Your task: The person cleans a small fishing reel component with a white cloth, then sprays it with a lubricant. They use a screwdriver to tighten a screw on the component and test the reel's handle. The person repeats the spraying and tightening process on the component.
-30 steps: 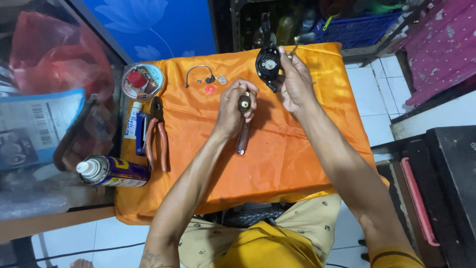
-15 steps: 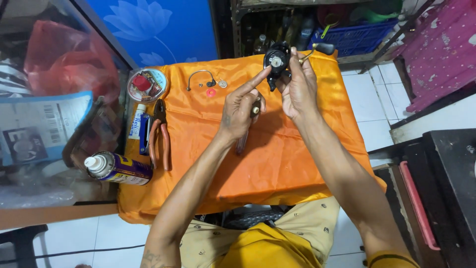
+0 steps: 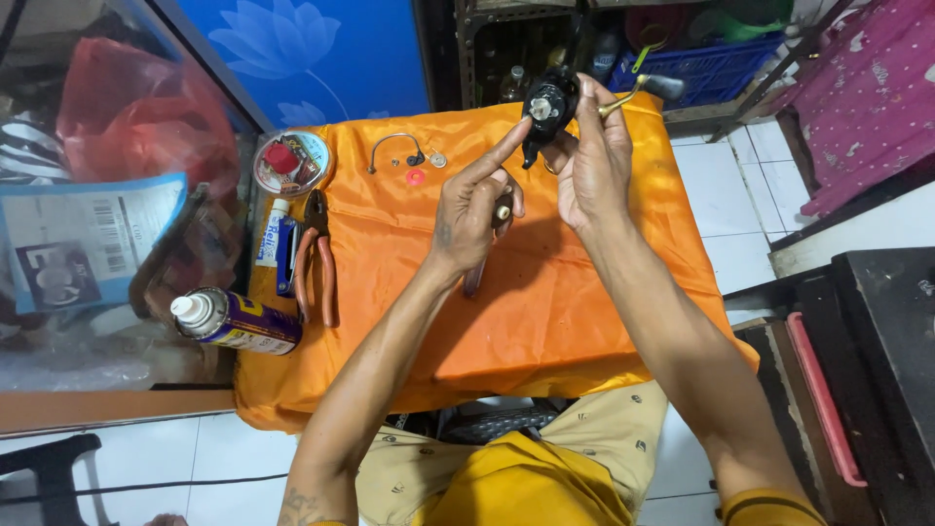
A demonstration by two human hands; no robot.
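Right hand (image 3: 596, 161) grips a black fishing reel (image 3: 547, 105) at twelve o'clock above the orange surface (image 3: 545, 312). Left hand (image 3: 474, 209), clutching a tool (image 3: 487, 248), points its forefinger at the reel.

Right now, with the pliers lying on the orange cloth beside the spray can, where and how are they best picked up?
Probably by the two orange handles. The pliers lie flat, jaws pointing away from the person, handles splayed toward the spray can. Coming from above with the left hand, the nearer one, would likely close both handles together, clear of the tube.

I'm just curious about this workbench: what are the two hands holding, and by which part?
The right hand grips a black fishing reel around its body. The left hand holds a tool by its handle, forefinger pointing at the reel.
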